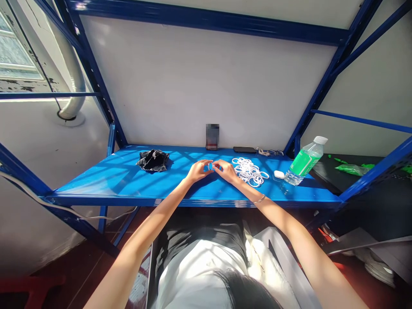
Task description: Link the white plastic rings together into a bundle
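1. Dark hair (247, 292) is nearest, over a white top (196, 277).
2. Beyond, a blue surface (112, 182) carries everything, striped by shadow.
3. A clear bottle (301, 164) with a green label is near its right end.
4. White rings (250, 171) lie in a loose pile just right of the right hand (225, 170), the nearer one; I cannot tell whether they touch it. The pile's long axis slants from far left to near right. They look thin, smooth and overlapping.
5. Both hands nearly meet, the left hand (197, 171) opposite the right, fingers curled and fingertips close.
6. A crumpled black bag (153, 160) lies well left.
7. Smallest, a pale thing (213, 167) seems pinched at the fingertips; which hand grips it, I cannot tell.
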The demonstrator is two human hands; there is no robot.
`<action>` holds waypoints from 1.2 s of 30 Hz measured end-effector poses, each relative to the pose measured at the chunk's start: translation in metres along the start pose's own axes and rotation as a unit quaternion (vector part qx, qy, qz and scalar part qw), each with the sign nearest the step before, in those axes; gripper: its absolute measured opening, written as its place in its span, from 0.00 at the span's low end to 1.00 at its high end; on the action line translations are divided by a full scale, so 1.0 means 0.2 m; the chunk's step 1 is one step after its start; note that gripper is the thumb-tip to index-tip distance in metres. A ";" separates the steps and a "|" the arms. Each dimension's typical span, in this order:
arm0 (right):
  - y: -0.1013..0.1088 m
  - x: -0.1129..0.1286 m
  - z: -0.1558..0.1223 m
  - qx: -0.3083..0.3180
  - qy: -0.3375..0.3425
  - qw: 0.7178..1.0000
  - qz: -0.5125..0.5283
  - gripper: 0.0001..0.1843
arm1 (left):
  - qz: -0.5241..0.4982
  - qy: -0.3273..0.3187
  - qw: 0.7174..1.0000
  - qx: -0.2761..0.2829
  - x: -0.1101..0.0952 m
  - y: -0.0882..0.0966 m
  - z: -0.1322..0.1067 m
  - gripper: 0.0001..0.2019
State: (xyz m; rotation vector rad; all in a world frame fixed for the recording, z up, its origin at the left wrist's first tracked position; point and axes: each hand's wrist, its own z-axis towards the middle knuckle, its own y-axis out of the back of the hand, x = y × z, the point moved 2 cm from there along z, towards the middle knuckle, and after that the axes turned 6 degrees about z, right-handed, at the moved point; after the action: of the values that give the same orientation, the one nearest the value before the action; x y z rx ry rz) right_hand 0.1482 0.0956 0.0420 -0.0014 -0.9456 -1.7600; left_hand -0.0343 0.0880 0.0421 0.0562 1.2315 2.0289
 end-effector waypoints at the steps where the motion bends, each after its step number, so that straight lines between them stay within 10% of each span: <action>1: 0.00 0.00 0.00 -0.001 -0.002 1.000 0.003 0.22 | 0.001 0.001 1.000 -0.001 0.00 0.00 0.00 0.23; 36: -0.01 0.04 -0.03 0.063 0.020 0.998 0.020 0.12 | -0.169 -0.008 0.984 0.056 -0.10 0.03 0.00 0.21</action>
State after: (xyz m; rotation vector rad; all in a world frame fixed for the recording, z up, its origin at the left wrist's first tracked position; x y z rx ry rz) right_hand 0.1453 0.0869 0.0399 0.0947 -1.0188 -1.6556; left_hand -0.0229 0.0731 0.0531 -0.0794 1.2511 1.6631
